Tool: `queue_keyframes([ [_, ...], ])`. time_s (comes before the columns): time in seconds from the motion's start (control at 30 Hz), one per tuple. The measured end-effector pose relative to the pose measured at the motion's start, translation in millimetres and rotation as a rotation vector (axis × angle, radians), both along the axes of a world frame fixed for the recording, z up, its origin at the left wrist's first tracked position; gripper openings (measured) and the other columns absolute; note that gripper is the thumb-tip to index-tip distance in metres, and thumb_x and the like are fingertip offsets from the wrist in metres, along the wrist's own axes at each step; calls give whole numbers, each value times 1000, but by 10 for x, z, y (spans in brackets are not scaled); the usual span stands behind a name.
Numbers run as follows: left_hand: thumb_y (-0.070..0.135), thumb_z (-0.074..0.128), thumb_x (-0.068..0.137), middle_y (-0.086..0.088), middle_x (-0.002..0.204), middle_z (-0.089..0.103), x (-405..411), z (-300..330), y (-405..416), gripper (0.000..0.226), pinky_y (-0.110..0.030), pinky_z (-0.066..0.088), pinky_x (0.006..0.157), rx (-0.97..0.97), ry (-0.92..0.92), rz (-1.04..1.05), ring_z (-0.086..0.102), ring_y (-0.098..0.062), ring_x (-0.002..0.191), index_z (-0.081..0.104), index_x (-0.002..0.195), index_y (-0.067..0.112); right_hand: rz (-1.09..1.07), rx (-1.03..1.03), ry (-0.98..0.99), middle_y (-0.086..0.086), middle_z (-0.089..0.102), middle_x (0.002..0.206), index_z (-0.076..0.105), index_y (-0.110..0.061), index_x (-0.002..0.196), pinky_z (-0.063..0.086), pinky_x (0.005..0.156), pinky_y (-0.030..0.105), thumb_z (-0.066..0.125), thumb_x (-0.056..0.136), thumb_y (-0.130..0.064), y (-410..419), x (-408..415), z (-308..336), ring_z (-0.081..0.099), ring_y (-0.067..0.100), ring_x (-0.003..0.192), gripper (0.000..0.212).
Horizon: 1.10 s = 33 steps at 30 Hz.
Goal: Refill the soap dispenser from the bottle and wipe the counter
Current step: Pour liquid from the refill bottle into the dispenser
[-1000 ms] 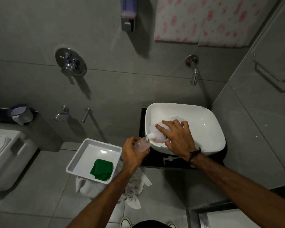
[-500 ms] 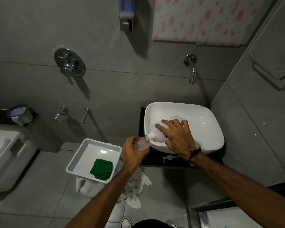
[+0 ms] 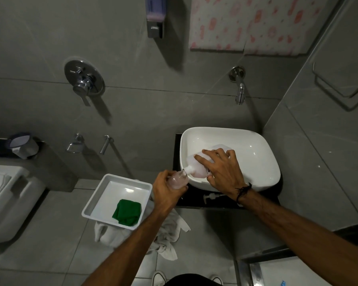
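Note:
My left hand [image 3: 165,190] grips a small clear soap dispenser [image 3: 178,179] holding pinkish liquid, at the left edge of the white basin [image 3: 256,157]. My right hand [image 3: 223,172] holds a large translucent refill bottle [image 3: 196,169] tilted on its side over the basin rim, its white neck touching the dispenser's open mouth. The dispenser's white pump head [image 3: 211,197] lies on the black counter [image 3: 260,200] in front of the basin. A folded green cloth [image 3: 127,212] sits in a white tray [image 3: 95,200] to the left.
A white towel [image 3: 170,230] is bunched under the tray. On the grey wall are a tap [image 3: 239,87] above the basin, a shower mixer [image 3: 83,80] and a wall soap dispenser [image 3: 155,17]. A toilet [image 3: 6,199] stands at far left.
Both hands hold nearly the same pose, the bottle still tipped into the dispenser. The view shifted only slightly.

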State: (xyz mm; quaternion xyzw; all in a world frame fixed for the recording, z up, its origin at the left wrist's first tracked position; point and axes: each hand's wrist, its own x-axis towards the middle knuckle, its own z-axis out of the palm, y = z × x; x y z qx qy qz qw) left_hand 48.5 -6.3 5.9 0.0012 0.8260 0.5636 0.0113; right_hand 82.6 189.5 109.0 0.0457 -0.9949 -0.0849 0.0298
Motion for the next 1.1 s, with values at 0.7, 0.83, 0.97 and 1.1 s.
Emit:
queue_keyframes([
  [0.7,32,99,50,5,108,67,-60,-82,25,69,-42,63,82,-21,3,-22,67,-16,97,63,108,23,9,-54,88,7,63,137,58,-32,137,41,89,46,82,63,-30,86,-34,-188,59,31,112,77],
  [0.83,28,100,51,2,111,66,-92,-87,30,69,-36,63,79,14,-13,-39,67,-19,99,64,109,18,-46,-182,126,2,66,134,59,-30,136,38,87,41,80,64,-37,100,18,-304,58,26,110,75],
  [0.97,21,101,49,2,109,66,-157,-117,-10,66,-19,59,71,61,-57,-69,68,-15,96,67,105,17,-137,-314,160,-6,68,127,56,-31,137,34,84,38,76,59,-40,94,105,-444,57,23,106,81],
  [1.1,26,102,46,7,106,68,-241,-237,-78,65,-16,55,72,-4,-97,-120,65,-7,94,72,104,25,-305,-537,175,-6,70,105,54,-33,131,42,76,40,76,59,-46,47,228,-563,57,25,97,77],
])
